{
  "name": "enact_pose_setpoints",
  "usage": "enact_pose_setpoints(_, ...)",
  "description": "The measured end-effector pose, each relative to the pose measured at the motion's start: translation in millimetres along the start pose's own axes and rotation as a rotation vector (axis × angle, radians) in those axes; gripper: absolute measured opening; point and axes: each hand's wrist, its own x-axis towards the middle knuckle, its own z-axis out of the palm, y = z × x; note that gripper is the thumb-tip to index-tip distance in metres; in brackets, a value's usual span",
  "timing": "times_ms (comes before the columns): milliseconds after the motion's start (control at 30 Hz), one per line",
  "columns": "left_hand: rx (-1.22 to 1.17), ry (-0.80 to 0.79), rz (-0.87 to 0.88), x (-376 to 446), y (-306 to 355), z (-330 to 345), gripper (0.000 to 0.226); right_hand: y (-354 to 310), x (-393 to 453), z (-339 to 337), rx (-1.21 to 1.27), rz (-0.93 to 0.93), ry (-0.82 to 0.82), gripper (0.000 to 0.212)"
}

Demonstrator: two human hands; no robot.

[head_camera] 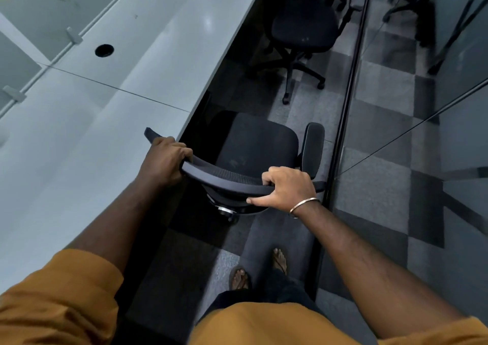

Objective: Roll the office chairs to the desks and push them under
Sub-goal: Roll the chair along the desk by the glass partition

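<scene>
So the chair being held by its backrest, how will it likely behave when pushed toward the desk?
The chair probably rolls readily; the similar chair behind shows a castor base. On the carpet it may drag a little. Both hands, left and right, grip the top of the backrest, so a high push could tilt or swivel it.

We see a black office chair [253, 146] with a fine mesh weave on its backrest, and beside it a pale grey desk [105, 107] with a black round hole. Beyond the chair, a second chair [303, 27] is black too. Under both, the carpet [383, 138] is a checkerboard of light and dark grey squares. Our sleeves [52, 305] are mustard orange, and a silver bangle [303, 204] circles one wrist.
</scene>
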Motion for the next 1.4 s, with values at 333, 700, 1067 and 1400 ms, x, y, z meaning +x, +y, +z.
enact_pose_setpoints(333, -0.044, 0.043, -0.074, -78, 42, 4, 0.027, -7, -57, 11, 0.034, -0.075, -0.027, 0.071)
enact_pose_setpoints(700, -0.050, 0.054, -0.247, -233, 109, 15, 0.029, -19, -159, 56, 0.039, -0.376, 0.134, 0.071)
enact_pose_setpoints(1067, -0.045, 0.119, -0.577, -392, 212, 36, 0.033, -36, -205, 70, 0.027, -0.764, 0.145, 0.076)
enact_pose_setpoints(1400, -0.006, -0.014, -0.731, -487, 251, 35, 0.031, -89, -223, 77, -0.050, -0.992, 0.030, 0.080)
